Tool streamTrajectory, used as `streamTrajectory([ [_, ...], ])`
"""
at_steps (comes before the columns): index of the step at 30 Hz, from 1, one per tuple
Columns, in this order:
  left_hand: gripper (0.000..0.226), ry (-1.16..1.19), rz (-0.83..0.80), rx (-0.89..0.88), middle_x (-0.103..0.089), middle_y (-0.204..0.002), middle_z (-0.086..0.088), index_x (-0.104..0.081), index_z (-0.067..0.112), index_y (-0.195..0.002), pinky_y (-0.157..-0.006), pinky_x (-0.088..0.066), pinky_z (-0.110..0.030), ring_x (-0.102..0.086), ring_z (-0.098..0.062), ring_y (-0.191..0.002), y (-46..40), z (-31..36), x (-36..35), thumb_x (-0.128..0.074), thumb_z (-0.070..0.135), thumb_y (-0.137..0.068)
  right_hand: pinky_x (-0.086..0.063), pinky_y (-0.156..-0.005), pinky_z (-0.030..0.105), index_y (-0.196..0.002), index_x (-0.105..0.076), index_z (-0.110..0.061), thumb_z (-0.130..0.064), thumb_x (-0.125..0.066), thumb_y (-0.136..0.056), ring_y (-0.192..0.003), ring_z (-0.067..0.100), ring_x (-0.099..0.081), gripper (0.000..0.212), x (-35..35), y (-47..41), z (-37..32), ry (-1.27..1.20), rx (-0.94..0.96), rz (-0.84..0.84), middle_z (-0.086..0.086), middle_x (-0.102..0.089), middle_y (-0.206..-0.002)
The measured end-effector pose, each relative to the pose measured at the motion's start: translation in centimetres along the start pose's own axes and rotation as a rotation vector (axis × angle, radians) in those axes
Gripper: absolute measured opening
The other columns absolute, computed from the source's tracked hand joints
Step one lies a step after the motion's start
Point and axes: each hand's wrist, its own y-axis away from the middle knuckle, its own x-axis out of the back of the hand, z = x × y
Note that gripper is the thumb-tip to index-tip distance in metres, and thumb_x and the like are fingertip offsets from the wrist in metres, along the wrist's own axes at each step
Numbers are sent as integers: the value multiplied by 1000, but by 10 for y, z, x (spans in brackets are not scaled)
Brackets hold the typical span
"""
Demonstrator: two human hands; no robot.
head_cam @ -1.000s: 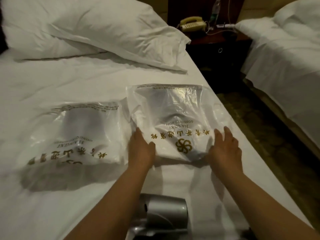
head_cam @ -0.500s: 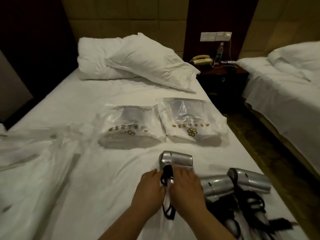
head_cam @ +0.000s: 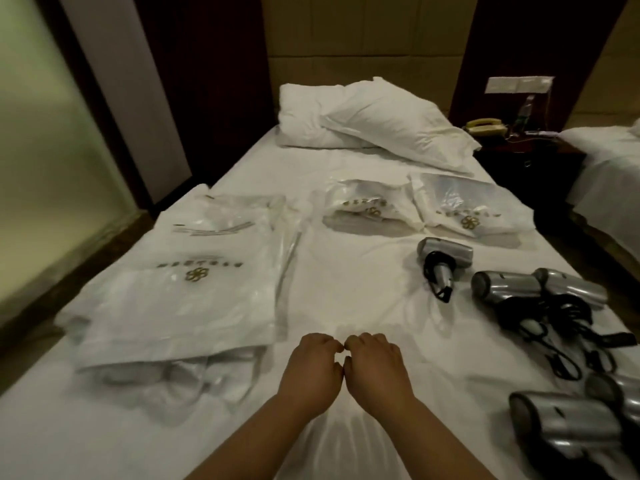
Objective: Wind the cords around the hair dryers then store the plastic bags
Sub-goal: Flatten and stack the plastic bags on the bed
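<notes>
My left hand [head_cam: 311, 372] and my right hand [head_cam: 375, 370] sit side by side low in the middle of the bed, fingers curled, knuckles touching. They pinch the edge of a thin translucent plastic bag [head_cam: 332, 441] that runs back under my forearms. A silver hair dryer [head_cam: 445, 258] with its black cord wound round the handle lies alone to the upper right. Several more hair dryers [head_cam: 540, 289] with loose tangled cords lie at the right edge. A stack of flat printed bags [head_cam: 194, 292] lies to the left. Two filled bags [head_cam: 370, 209] [head_cam: 467, 209] sit further up the bed.
Two white pillows [head_cam: 374, 119] lie at the head of the bed [head_cam: 346, 271]. A dark nightstand with a telephone [head_cam: 485, 126] stands at the right, and a second bed [head_cam: 609, 168] beyond it. The right bed edge drops to the floor.
The view has pulled back from the filled bags. My hands let go of the wound hair dryer, which now lies on the sheet, and came together lower down.
</notes>
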Motion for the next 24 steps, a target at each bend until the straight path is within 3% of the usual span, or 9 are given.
streamTrajectory([
  [6, 36, -81, 73, 43, -46, -139, 3, -51, 19, -132, -104, -22, -14, -36, -10, -130, 46, -71, 43, -46, 19, -96, -34, -92, 32, -123, -51, -14, -19, -38, -95, -114, 24, -46, 32, -27, 2, -82, -14, 87, 6, 5, -53, -122],
  [11, 46, -202, 127, 198, -48, -142, 2, -45, 23, -139, -106, -28, -24, -41, -16, -130, 56, -149, 70, -50, 23, -93, -34, -93, 36, -126, -49, -11, -17, -38, -93, -115, 29, -45, 35, -52, -16, -136, 37, 211, -89, 10, -51, -125],
  [15, 58, -401, 42, 345, -25, -156, 5, -24, 33, -148, -112, -24, -36, -29, -19, -139, 48, -207, 84, -46, 30, -95, -34, -96, 40, -123, -51, -7, -16, -44, -91, -118, 33, -42, 34, -69, -30, -158, 78, 248, -173, 14, -49, -127],
  [19, 58, -536, 7, 406, -19, -157, 0, -17, 36, -149, -115, -18, -44, -21, -25, -142, 37, -242, 81, -42, 36, -97, -33, -98, 39, -121, -53, -8, -16, -47, -89, -121, 32, -40, 33, -82, -40, -160, 64, 225, -217, 14, -47, -129],
  [22, 45, -614, 12, 332, -42, -145, 1, -37, 34, -141, -106, -30, -36, -42, -23, -128, 29, -248, 81, -42, 34, -96, -35, -94, 37, -121, -53, -11, -17, -46, -89, -117, 30, -41, 33, -85, -45, -157, 44, 208, -229, 11, -47, -126],
  [24, 26, -610, 53, 253, -65, -111, 1, -62, 33, -112, -84, -48, -32, -61, -21, -97, 21, -247, 85, -59, 33, -87, -36, -91, 35, -120, -54, -12, -19, -45, -90, -114, 30, -43, 32, -85, -48, -155, 25, 190, -213, 9, -47, -125],
])
